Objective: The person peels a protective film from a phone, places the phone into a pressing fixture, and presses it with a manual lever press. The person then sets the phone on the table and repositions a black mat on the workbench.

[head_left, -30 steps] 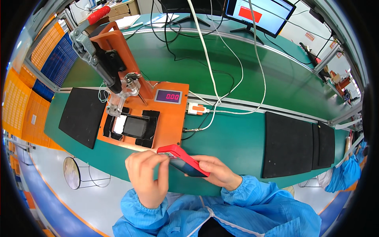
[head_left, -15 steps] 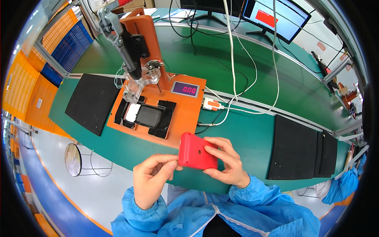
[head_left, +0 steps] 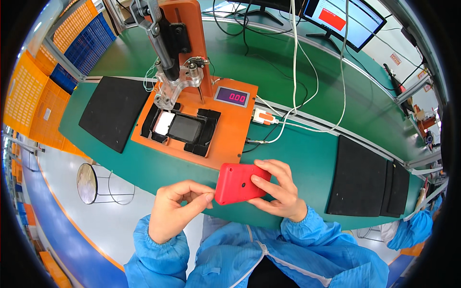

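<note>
A red box-shaped plastic case (head_left: 236,186) with rounded corners and a small dark hole in its face is held over the front edge of the bench. My right hand (head_left: 283,194) grips its right end, fingers on the upper edge and thumb underneath. Beside the left end of the case, my left hand (head_left: 176,211) has thumb and forefinger pinched together; anything between them is too small to make out. Behind the case stands an orange test fixture (head_left: 225,139) with a black-padded nest (head_left: 186,128), a clear clamp plate (head_left: 175,89) raised above it and a lit digital display (head_left: 231,97).
Black mats (head_left: 115,113) lie left of the fixture, and more black mats (head_left: 357,177) lie on the right of the green bench (head_left: 293,163). White cables (head_left: 294,57) hang down to the fixture's plug. A monitor (head_left: 341,21) stands behind; yellow crates (head_left: 33,96) and a round stool (head_left: 87,183) are left.
My left hand has moved slightly left, its pinched fingertips drawing back a little from the case. The case has tilted slightly in my right hand. The whole view has shifted a little.
</note>
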### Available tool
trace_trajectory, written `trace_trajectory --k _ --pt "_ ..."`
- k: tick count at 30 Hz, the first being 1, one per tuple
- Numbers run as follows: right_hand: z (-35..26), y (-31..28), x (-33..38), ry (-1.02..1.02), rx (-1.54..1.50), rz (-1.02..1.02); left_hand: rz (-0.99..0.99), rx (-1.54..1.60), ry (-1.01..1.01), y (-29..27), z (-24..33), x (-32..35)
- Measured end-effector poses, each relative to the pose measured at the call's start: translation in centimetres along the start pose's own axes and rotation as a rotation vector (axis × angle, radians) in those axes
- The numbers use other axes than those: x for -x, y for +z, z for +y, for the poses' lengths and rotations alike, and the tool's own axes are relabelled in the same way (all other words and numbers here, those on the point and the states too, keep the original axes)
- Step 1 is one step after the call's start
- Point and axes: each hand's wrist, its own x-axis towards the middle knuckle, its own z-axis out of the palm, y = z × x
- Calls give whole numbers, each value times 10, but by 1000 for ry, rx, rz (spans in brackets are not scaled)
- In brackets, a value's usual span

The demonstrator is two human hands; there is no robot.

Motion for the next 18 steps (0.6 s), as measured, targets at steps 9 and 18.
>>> trace_trajectory --k 9,18 --pt "0 -1 0 -7 17 -16 -7 -7 -28 0 2 -2" --pt "-2 -2 -1 103 -133 -19 47 232 -54 15 1 -4"
